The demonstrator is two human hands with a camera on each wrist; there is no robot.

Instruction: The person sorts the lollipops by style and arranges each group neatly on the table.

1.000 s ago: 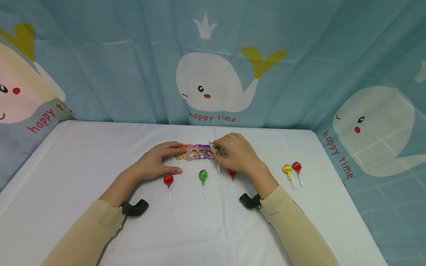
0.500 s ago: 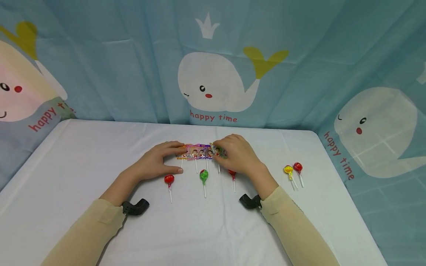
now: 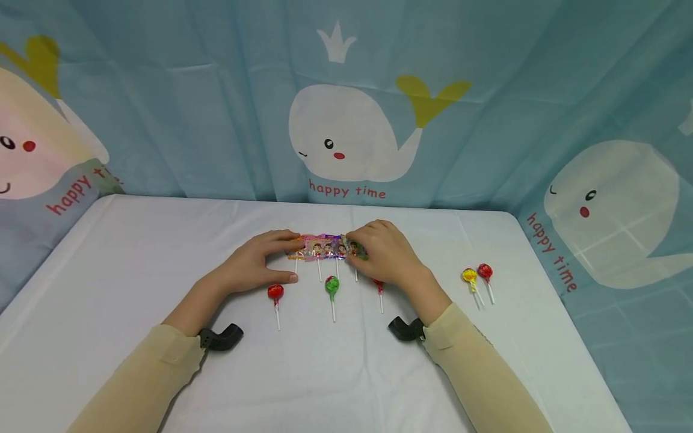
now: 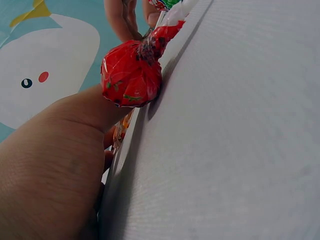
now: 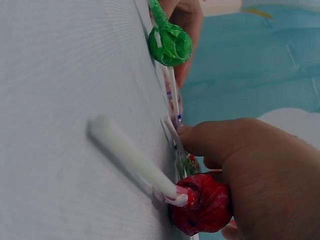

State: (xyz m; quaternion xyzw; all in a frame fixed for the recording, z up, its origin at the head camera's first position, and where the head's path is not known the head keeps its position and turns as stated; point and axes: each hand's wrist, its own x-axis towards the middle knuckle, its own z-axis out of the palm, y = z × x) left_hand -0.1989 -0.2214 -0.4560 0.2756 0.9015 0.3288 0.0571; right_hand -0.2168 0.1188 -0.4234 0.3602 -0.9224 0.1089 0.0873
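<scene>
Several flat lollipops (image 3: pixel 327 247) in clear, colourful cartoon-print wrappers lie side by side on the white table, sticks toward me. My left hand (image 3: pixel 249 258) rests at the row's left end, fingertips on the wrapper's top corner and thumb extended by the leftmost stick. At the other end my right hand (image 3: pixel 387 252) holds the rightmost flat lollipop between fingers and thumb, partly hiding it. In front lie three ball lollipops: a red one (image 3: pixel 275 292) near my left thumb, a green one (image 3: pixel 332 285) mid-row, and another red one (image 5: pixel 205 205) partly under my right hand.
A yellow lollipop (image 3: pixel 469 276) and a red lollipop (image 3: pixel 485 272) lie together farther right on the white-covered table (image 3: pixel 335 379). Behind it hangs a blue curtain (image 3: pixel 227 120) with whale prints. Black wrist mounts (image 3: pixel 221 338) stick out from both sleeves.
My right hand's fingers have shifted very slightly at the right end of the row. The left hand and the lollipops stay where they were.
</scene>
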